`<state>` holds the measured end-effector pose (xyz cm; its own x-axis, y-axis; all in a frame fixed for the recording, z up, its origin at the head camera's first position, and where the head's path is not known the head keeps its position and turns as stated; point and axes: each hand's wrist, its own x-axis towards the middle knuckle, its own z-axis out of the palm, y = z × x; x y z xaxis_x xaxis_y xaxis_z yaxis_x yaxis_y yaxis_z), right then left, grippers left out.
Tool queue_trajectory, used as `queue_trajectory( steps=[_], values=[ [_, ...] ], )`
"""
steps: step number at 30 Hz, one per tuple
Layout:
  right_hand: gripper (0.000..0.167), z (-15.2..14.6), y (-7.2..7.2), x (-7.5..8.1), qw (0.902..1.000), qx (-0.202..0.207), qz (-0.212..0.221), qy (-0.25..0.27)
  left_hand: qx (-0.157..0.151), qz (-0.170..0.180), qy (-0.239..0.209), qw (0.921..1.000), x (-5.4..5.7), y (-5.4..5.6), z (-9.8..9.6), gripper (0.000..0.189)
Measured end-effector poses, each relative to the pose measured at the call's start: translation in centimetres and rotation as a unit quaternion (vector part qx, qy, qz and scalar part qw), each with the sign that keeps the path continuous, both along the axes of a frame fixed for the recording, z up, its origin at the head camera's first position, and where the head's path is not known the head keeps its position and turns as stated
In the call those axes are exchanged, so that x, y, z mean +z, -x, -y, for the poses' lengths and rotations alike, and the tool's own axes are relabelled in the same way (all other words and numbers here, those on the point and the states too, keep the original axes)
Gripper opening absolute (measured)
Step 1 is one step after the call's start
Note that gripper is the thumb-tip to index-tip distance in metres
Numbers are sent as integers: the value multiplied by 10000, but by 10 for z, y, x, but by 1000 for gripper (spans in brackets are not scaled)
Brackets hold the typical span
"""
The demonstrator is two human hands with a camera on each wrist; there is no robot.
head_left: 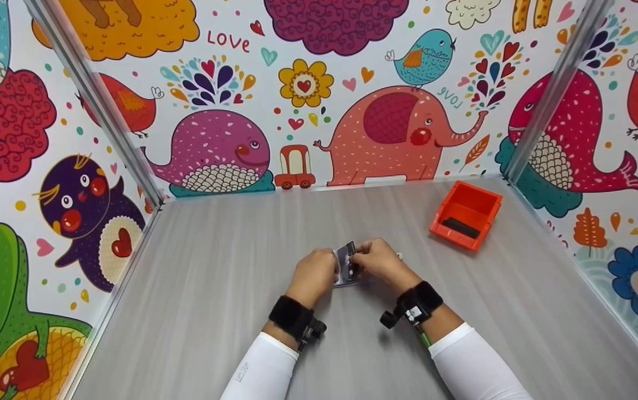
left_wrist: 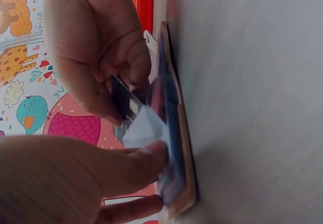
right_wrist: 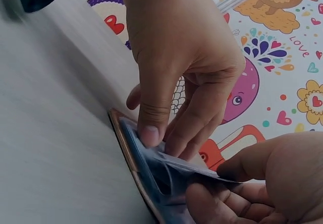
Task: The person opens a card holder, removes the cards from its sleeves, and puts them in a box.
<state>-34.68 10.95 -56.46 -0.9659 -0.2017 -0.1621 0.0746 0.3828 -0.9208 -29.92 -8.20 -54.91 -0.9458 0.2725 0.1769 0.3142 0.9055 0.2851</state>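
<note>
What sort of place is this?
Probably a small booth for recording handwork. Cartoon-covered walls joined by metal posts enclose a plain grey tabletop, and the person wears a wrist camera on each arm.

brown-and-blue card holder (left_wrist: 177, 138), dark card (left_wrist: 121, 95); grey streaked tabletop (head_left: 213, 266); orange-red bin (head_left: 472, 198); white sleeves (head_left: 266, 366); white wall (head_left: 344, 69), multicoloured cartoon-animal print.

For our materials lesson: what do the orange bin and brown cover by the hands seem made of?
Orange bin: probably plastic, smooth, given its even colour and moulded rim. Brown cover: perhaps leather or imitation, matte; its thin edge bends, though blurred.
</note>
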Motion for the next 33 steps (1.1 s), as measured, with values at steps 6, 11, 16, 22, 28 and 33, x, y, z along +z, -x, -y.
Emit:
queue_trajectory(
  steps=[6,11,16,22,28,33],
  values=[
    [18,-8,2,8,9980,-232,-319,-494,15,-18,-91,10000,-1,0,0,18],
    [19,-20,6,17,9948,-309,-608,-755,21,-30,-32,10000,-1,0,0,18],
    [23,-32,10,29,9936,-355,-685,-824,-19,-128,74,9999,0,-1,1,18],
    [24,-43,10,42,9947,-363,-525,-800,-77,-224,118,9997,1,-2,2,16],
    [20,-55,9,53,9761,-584,-1224,-1697,-81,-231,75,9997,-1,-1,1,17],
    [24,-70,9,64,9636,-736,-1582,-2027,-91,-273,121,9995,0,-2,1,16]
  ],
)
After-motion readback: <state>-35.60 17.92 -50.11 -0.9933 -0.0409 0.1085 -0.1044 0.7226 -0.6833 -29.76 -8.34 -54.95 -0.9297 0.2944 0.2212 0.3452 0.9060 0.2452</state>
